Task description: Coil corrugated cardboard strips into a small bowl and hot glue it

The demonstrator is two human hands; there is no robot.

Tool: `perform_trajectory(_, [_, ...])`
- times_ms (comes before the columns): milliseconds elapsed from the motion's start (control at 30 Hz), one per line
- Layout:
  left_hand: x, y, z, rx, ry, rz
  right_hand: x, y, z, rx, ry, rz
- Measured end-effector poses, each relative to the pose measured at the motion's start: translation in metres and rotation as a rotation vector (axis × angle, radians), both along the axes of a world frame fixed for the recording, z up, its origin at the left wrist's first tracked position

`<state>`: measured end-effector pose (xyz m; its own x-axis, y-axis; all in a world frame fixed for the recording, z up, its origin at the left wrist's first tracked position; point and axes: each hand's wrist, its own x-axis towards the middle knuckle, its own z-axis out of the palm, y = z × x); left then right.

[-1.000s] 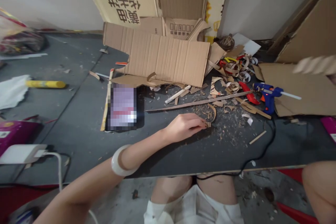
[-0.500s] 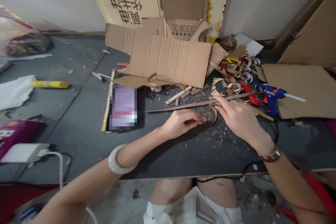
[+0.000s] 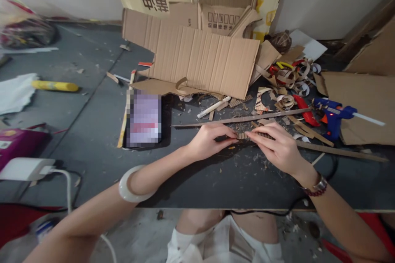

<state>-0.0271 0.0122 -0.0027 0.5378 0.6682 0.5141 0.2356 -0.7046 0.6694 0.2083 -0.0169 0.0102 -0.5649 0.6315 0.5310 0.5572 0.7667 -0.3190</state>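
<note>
With each grip pinched nearly closed, my left hand (image 3: 211, 141) and right hand (image 3: 279, 148) are holding one corrugated piece (image 3: 242, 135) mid-frame. One cardboard strip (image 3: 339, 151) is extending rightward; my right hand is hiding whether they join. One glue gun (image 3: 336, 111) is lying right.

Single head-worn view, facing forward, steeply down over table (image 3: 197, 187); lap (image 3: 224, 240) lowest.
</note>
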Motion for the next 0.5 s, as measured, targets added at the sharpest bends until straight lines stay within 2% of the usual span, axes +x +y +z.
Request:
perform_trajectory(233, [0.0001,-0.0013,0.0032,-0.053,-0.031,0.016,0.0018,0.0023,-0.0006,0.049,0.045,-0.012])
perform_trajectory(500, [-0.0015,-0.0013,0.0022,-0.09,-0.042,0.021,0.002,0.0024,-0.0004,0.028,0.028,0.001])
